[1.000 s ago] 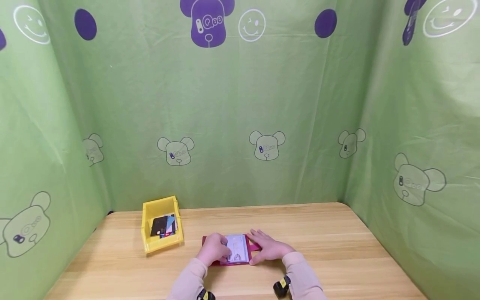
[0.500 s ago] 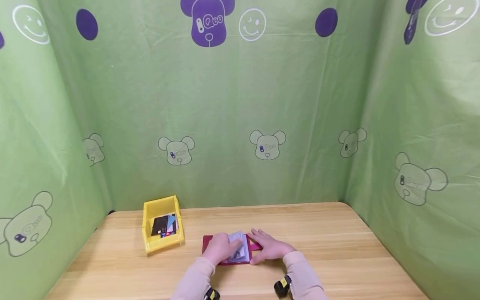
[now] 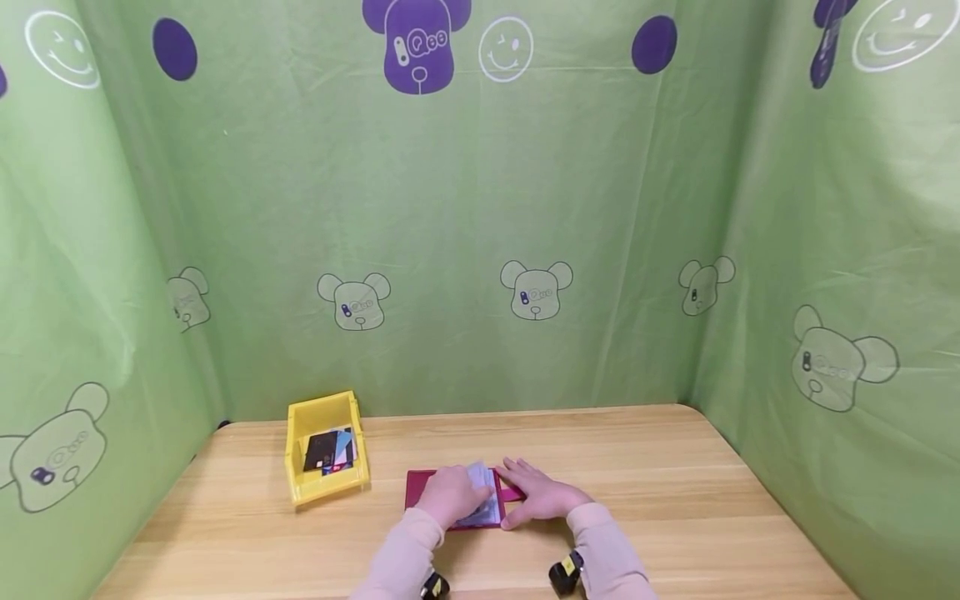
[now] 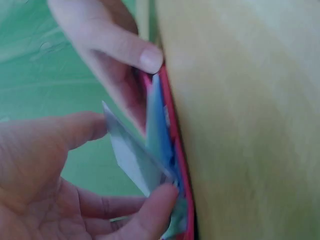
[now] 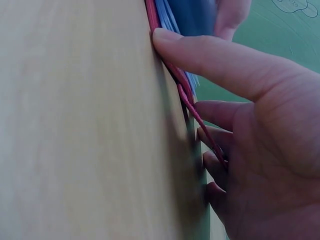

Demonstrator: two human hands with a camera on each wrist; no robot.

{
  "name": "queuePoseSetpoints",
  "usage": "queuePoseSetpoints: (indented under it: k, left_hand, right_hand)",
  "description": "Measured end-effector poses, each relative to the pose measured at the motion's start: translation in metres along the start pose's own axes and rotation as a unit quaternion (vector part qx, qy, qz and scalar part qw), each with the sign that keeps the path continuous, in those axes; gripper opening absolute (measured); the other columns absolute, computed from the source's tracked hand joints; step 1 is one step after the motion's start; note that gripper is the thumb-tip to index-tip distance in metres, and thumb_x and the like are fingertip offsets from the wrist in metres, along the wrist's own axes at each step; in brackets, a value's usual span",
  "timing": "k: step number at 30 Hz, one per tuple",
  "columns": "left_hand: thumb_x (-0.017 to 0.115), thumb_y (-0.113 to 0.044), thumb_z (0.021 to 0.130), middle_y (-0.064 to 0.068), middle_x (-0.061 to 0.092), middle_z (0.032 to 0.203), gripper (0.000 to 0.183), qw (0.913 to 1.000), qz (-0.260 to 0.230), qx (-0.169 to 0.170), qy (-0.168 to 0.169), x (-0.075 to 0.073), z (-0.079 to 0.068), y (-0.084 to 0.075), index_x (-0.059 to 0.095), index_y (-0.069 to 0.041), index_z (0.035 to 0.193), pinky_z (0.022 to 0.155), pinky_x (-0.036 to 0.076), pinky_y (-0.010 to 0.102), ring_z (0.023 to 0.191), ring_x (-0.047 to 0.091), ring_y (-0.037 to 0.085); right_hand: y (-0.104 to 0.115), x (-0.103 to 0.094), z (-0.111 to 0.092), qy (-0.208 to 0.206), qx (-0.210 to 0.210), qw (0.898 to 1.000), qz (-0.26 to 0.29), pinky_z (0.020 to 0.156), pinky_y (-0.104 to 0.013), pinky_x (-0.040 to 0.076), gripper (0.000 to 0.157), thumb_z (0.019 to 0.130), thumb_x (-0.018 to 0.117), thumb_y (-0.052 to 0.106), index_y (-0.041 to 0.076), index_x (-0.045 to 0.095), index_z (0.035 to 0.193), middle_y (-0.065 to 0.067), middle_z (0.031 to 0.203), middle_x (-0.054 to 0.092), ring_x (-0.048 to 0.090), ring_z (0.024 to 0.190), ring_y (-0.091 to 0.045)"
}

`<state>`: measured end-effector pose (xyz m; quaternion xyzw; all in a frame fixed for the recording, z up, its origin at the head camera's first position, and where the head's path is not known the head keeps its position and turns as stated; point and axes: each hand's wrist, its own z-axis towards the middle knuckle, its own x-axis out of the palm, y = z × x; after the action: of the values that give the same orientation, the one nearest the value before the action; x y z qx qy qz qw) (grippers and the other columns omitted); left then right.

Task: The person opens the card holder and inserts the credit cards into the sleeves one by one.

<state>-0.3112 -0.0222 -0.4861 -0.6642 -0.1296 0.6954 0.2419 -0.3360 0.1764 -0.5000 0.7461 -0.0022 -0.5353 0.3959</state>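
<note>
A red card holder (image 3: 418,483) lies spread on the table, its clear sleeves (image 3: 491,500) on the right side. My left hand (image 3: 452,497) is over the sleeves and pinches a pale card (image 4: 131,155) by its edges, thumb against one edge and a finger against the opposite one. In the left wrist view the card stands tilted beside the bluish sleeves. My right hand (image 3: 543,497) rests at the holder's right edge with fingers extended; its thumb (image 5: 185,47) presses on the red cover's near corner. Below its palm runs the pink strap (image 3: 513,494).
At the back left of the wooden table (image 3: 637,467) stands a yellow bin (image 3: 291,467). Several cards (image 3: 321,451) lie in it, a black one on top. Green printed curtains (image 3: 442,367) enclose the table at the back and both sides.
My left hand has moved a little right across the sleeves, and the card it pinches has tilted up from where it lay flat. My right hand has stayed in place.
</note>
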Motion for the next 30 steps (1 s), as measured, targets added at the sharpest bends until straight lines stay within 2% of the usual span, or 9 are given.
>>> queuePoseSetpoints:
  k: [3,5,7,11,13,15,20,24,30]
  left_hand:
    - [0.069,-0.038,0.083,0.013,0.064,0.071,0.038,0.9971,-0.066,-0.003,0.036,-0.009,-0.001,0.007,0.064,0.0,0.08,0.049,0.05,0.032,0.054,0.059,0.02]
    - [0.068,-0.035,0.086,0.012,0.064,0.068,0.035,0.9896,-0.131,-0.007,0.059,-0.014,-0.001,0.015,0.064,-0.001,0.08,0.047,0.053,0.029,0.052,0.061,0.019]
    - [0.068,-0.031,0.088,0.011,0.065,0.072,0.033,0.9752,-0.205,-0.013,0.082,-0.018,-0.002,0.024,0.064,0.002,0.088,0.05,0.056,0.028,0.055,0.063,0.016]
    - [0.064,-0.016,0.091,0.017,0.067,0.085,0.031,0.9366,-0.33,-0.023,0.116,-0.023,-0.001,0.043,0.062,0.01,0.107,0.059,0.062,0.033,0.063,0.066,0.017]
    - [0.062,-0.011,0.091,0.021,0.067,0.093,0.033,0.9213,-0.368,-0.029,0.124,-0.027,-0.002,0.051,0.058,0.013,0.114,0.063,0.063,0.035,0.067,0.066,0.018]
    - [0.061,-0.005,0.09,0.024,0.066,0.098,0.034,0.9125,-0.389,-0.033,0.124,-0.031,-0.004,0.059,0.055,0.015,0.117,0.065,0.063,0.036,0.072,0.067,0.02]
    - [0.06,0.003,0.086,0.025,0.065,0.103,0.037,0.9061,-0.404,-0.047,0.116,-0.036,-0.008,0.077,0.052,0.017,0.12,0.069,0.063,0.034,0.08,0.067,0.022]
    - [0.062,0.005,0.084,0.025,0.065,0.101,0.043,0.9021,-0.412,-0.075,0.106,-0.034,-0.01,0.087,0.049,0.017,0.123,0.068,0.062,0.032,0.08,0.068,0.023]
    - [0.067,0.005,0.081,0.022,0.065,0.089,0.045,0.9091,-0.394,-0.103,0.087,-0.032,-0.013,0.093,0.048,0.015,0.121,0.058,0.061,0.029,0.065,0.064,0.019]
  right_hand:
    - [0.0,0.0,0.0,-0.001,0.003,1.0,-0.002,0.118,-0.067,0.012,0.098,0.072,0.076,0.038,0.002,0.03,0.151,-0.026,0.159,0.019,0.012,0.148,-0.048]
    - [0.0,0.0,0.0,-0.001,0.004,1.0,-0.003,0.118,-0.067,0.012,0.098,0.072,0.076,0.038,0.002,0.03,0.151,-0.026,0.159,0.019,0.012,0.148,-0.047]
    - [0.0,0.0,0.0,-0.001,0.006,1.0,-0.001,0.118,-0.067,0.012,0.098,0.073,0.076,0.038,0.003,0.03,0.151,-0.025,0.16,0.018,0.012,0.148,-0.047]
    - [0.001,0.0,0.0,0.0,0.009,1.0,0.0,0.119,-0.067,0.012,0.098,0.072,0.077,0.038,0.003,0.029,0.151,-0.025,0.16,0.018,0.012,0.148,-0.047]
    - [0.0,0.0,0.001,-0.001,0.009,1.0,0.001,0.119,-0.067,0.012,0.099,0.072,0.077,0.038,0.003,0.029,0.151,-0.025,0.16,0.018,0.011,0.148,-0.047]
    - [0.0,0.0,0.001,-0.001,0.007,1.0,0.002,0.119,-0.067,0.012,0.099,0.072,0.077,0.038,0.003,0.029,0.151,-0.026,0.16,0.018,0.011,0.148,-0.047]
    - [-0.001,0.0,0.002,-0.002,0.008,1.0,0.002,0.118,-0.068,0.011,0.099,0.072,0.077,0.038,0.003,0.029,0.152,-0.026,0.16,0.018,0.011,0.148,-0.046]
    - [-0.001,0.0,0.001,-0.002,0.009,1.0,0.001,0.118,-0.067,0.011,0.099,0.072,0.077,0.038,0.004,0.029,0.152,-0.025,0.16,0.018,0.011,0.148,-0.046]
    - [-0.001,0.001,0.001,-0.005,0.011,1.0,0.006,0.118,-0.067,0.011,0.1,0.071,0.078,0.038,0.005,0.029,0.152,-0.024,0.16,0.018,0.011,0.148,-0.047]
